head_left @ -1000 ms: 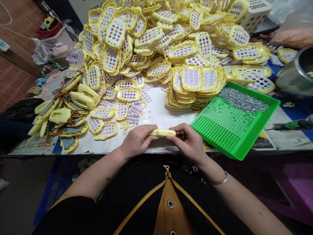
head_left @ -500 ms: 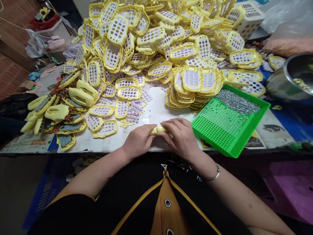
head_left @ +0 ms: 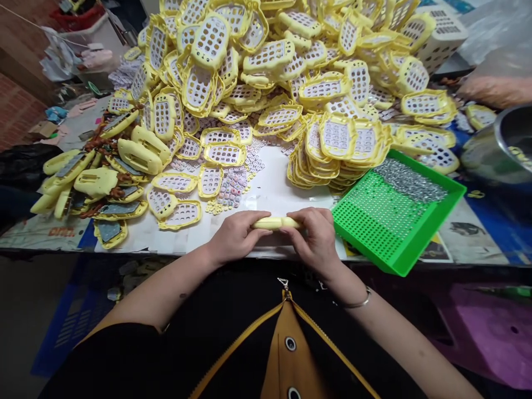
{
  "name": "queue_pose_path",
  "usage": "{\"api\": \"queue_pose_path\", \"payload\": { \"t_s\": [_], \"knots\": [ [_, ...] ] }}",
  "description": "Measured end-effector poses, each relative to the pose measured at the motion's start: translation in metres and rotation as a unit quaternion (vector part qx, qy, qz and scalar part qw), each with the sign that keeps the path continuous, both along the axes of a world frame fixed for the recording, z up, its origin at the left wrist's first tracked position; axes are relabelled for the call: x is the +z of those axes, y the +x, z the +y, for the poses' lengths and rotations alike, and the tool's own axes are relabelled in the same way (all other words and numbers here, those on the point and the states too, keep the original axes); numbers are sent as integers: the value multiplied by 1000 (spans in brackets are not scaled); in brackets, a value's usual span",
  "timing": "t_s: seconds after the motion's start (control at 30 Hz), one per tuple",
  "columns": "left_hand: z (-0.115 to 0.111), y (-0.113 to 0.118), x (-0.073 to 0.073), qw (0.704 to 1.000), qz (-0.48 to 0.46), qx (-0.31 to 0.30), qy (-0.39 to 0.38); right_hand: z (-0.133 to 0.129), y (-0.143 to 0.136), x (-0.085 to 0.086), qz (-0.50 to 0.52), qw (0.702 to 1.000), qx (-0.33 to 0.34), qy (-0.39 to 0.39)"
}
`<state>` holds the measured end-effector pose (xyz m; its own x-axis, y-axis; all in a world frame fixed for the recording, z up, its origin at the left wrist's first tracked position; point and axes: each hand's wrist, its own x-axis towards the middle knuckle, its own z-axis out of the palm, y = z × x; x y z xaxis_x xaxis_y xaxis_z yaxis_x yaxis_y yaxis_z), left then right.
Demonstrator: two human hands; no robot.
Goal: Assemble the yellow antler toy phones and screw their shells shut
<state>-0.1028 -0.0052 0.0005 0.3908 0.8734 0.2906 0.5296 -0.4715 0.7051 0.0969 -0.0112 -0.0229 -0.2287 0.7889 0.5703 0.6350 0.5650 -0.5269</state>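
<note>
Between my two hands, at the table's front edge, I hold a pale yellow plastic casing [head_left: 275,223] edge-on. My left hand [head_left: 236,235] grips its left end, thumb below and fingers above. On its right end my right hand [head_left: 313,235] is closed the same way. The casing's flat faces cannot be made out from this angle. Just beyond lie small yellow pieces [head_left: 216,208] and printed key tiles [head_left: 233,185]. To their left rest loose yellow casing halves [head_left: 180,214] with white hole grids.
A large heap of yellow casing halves [head_left: 270,58] fills the back. Stacked halves [head_left: 336,136] stand right of centre. A green tray [head_left: 399,244] holds many screws [head_left: 409,180]. Casings with brown parts [head_left: 97,183] pile up at left. A metal bowl [head_left: 490,147] sits far right.
My hands have moved apart along the casing, so more of its edge shows between them. The view has shifted slightly.
</note>
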Motion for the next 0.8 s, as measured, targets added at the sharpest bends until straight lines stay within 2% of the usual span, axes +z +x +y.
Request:
{"api": "queue_pose_path", "payload": {
  "t_s": [0.13, 0.2, 0.3, 0.4, 0.5, 0.57, 0.63, 0.7, 0.8],
  "knots": [
    [-5, 2, -4, 996, 14, -11, 84, -1, -3, -6, 12, 999, -13, 26],
    [-4, 5, -4, 996, 14, 7, 88, 0, -4, -8, 13, 999, -24, 30],
    [-1, 5, -6, 999, -36, 36, 1, 3, -5, -8, 16, 999, -18, 26],
    [1, 1, -7, 989, -96, 51, -104, 4, -4, -6, 36, 999, -28, 24],
    [-1, -2, -6, 991, -93, 50, -86, 3, 2, -5, 52, 998, -39, 12],
    [-2, -3, 0, 996, -62, 42, -54, 3, 6, -5, 59, 998, -34, 2],
    [-1, -4, 10, 998, -16, 29, -57, 2, 5, -4, 62, 998, -30, 5],
    [1, -3, 24, 994, 48, 3, -95, -1, 0, 0, 51, 998, -16, 26],
    [9, 4, 39, 975, 109, -65, -184, -3, -8, 13, -14, 996, 56, 73]
  ]
}}
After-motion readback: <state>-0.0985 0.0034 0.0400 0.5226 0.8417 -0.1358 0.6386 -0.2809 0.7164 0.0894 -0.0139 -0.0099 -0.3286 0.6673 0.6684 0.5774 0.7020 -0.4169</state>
